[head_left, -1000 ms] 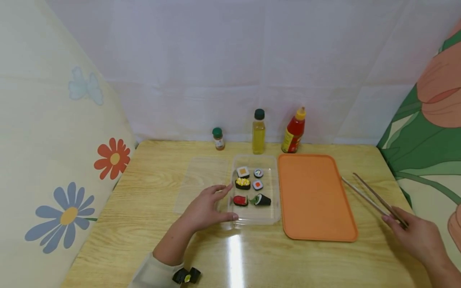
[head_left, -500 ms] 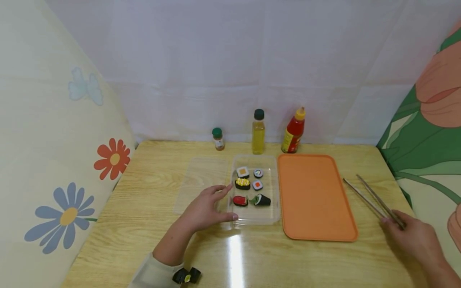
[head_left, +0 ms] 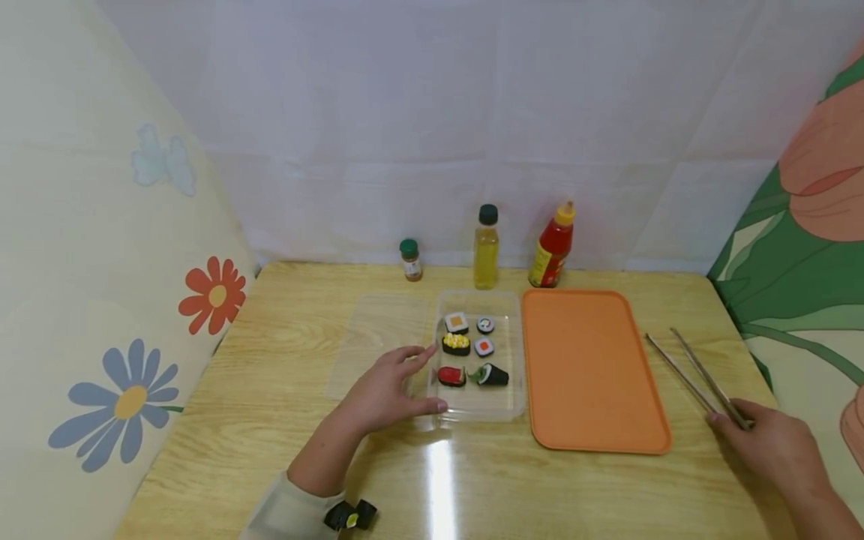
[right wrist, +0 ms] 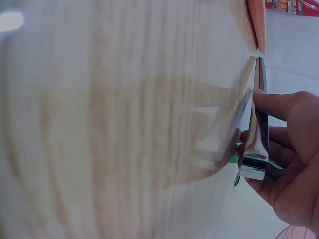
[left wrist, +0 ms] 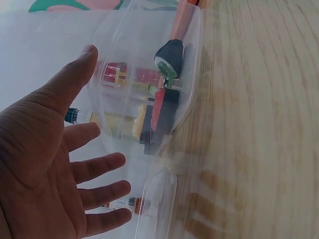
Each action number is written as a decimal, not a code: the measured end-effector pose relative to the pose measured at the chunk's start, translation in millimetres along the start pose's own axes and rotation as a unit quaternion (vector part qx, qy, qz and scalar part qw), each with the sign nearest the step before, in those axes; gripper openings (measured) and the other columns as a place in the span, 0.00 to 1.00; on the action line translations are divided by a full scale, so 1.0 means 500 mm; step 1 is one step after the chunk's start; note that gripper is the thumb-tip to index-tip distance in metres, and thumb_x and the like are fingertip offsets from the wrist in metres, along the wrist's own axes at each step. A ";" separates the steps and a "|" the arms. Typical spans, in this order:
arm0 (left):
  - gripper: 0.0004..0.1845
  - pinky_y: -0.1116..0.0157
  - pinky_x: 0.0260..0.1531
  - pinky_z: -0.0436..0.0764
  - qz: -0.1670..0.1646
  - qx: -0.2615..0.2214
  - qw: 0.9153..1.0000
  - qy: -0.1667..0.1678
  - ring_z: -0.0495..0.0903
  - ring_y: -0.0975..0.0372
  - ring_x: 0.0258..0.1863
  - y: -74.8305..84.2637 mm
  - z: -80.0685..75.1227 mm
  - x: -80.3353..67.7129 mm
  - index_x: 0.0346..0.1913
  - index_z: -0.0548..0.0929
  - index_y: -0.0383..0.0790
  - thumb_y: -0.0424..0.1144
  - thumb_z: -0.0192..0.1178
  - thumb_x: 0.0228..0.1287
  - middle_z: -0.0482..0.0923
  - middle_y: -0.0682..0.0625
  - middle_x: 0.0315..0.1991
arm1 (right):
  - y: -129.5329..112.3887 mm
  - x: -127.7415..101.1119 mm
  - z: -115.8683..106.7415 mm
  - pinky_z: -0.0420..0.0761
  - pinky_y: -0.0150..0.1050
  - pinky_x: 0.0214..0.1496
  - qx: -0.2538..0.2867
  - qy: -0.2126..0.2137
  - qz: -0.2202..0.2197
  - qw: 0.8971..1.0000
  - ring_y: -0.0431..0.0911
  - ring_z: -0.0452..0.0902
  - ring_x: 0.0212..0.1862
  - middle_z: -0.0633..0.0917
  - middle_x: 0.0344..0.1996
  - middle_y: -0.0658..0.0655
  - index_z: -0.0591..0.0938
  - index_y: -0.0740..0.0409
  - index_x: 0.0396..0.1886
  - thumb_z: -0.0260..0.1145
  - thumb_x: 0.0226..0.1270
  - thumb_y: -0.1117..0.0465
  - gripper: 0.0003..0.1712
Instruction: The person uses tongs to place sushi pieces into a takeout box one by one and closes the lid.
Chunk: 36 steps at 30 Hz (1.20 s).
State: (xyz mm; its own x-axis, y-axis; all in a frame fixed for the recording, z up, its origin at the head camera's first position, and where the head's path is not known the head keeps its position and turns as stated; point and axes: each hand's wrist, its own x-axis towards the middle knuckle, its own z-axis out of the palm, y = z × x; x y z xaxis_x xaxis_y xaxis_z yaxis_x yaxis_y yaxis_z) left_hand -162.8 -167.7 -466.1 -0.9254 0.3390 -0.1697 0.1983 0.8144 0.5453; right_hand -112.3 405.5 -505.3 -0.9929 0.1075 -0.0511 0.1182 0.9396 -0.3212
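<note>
Left of the orange tray (head_left: 594,371) sits one clear box (head_left: 481,409) with six sushi pieces (head_left: 472,349); the left hand (head_left: 385,390) rests against it, fingers loosely spread. Behind the tray stand three bottles (head_left: 486,240). Right of it, the right hand (head_left: 776,446) pinches one pair of tongs (head_left: 695,375) on the worktop (head_left: 283,390).

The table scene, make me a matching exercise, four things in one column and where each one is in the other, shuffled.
Things:
1. tongs
2. orange tray
3. toy sushi
4. sauce bottle

Places:
A. in the clear box
B. by the back wall
C. in the right hand
D. right of the clear box

Pairs: 1-C, 2-D, 3-A, 4-B
</note>
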 end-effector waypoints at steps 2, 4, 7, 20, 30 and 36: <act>0.54 0.37 0.68 0.67 -0.001 0.002 1.000 -0.001 0.61 0.44 0.76 0.001 0.000 0.001 0.81 0.62 0.62 0.73 0.70 0.52 0.62 0.45 0.78 | 0.001 0.003 -0.001 0.79 0.64 0.40 -0.003 -0.015 0.001 1.000 0.76 0.81 0.43 0.87 0.43 0.74 0.83 0.74 0.52 0.67 0.73 0.42 0.35; 0.55 0.37 0.68 0.67 -0.001 0.003 1.000 -0.003 0.61 0.44 0.76 0.002 0.000 0.001 0.81 0.62 0.62 0.73 0.70 0.52 0.62 0.45 0.78 | 0.000 0.006 -0.003 0.79 0.64 0.40 -0.006 -0.027 0.000 1.000 0.76 0.81 0.43 0.87 0.43 0.73 0.83 0.74 0.52 0.67 0.73 0.43 0.34; 0.55 0.37 0.68 0.67 0.001 0.004 1.000 -0.003 0.61 0.43 0.76 0.003 0.000 0.001 0.82 0.62 0.61 0.73 0.70 0.53 0.62 0.45 0.78 | -0.001 0.012 -0.005 0.79 0.65 0.41 -0.013 -0.048 0.002 0.999 0.76 0.80 0.44 0.87 0.45 0.74 0.82 0.76 0.53 0.68 0.72 0.42 0.36; 0.53 0.38 0.68 0.68 0.022 -0.004 1.000 -0.001 0.63 0.42 0.75 0.002 0.000 -0.004 0.82 0.60 0.58 0.69 0.71 0.58 0.62 0.43 0.78 | -0.016 0.017 -0.011 0.78 0.68 0.44 -0.026 -0.068 -0.002 0.997 0.79 0.77 0.49 0.84 0.48 0.78 0.78 0.80 0.57 0.64 0.74 0.37 0.44; 0.52 0.39 0.67 0.69 0.031 -0.028 0.999 -0.005 0.65 0.43 0.74 0.001 -0.002 -0.008 0.82 0.60 0.56 0.67 0.70 0.59 0.61 0.45 0.78 | -0.048 0.012 0.002 0.73 0.71 0.50 0.000 0.033 -0.050 0.998 0.80 0.73 0.52 0.77 0.53 0.84 0.74 0.81 0.61 0.67 0.74 0.46 0.39; 0.51 0.39 0.67 0.69 0.037 -0.027 0.999 -0.002 0.66 0.43 0.74 -0.002 -0.005 -0.008 0.82 0.61 0.57 0.67 0.70 0.60 0.61 0.45 0.78 | -0.109 -0.003 0.005 0.68 0.72 0.54 0.073 0.111 -0.105 0.986 0.79 0.69 0.55 0.77 0.55 0.81 0.78 0.76 0.61 0.72 0.70 0.53 0.33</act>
State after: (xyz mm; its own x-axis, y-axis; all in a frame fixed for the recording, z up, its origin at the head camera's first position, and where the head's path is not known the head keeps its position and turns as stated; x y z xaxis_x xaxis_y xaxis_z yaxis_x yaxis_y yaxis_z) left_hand -160.0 -171.2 -463.8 -0.9073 0.3997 -0.1307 0.2487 0.7607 0.5996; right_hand -117.3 353.5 -490.3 -0.9724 -0.0002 0.2335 -0.1048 0.8941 -0.4354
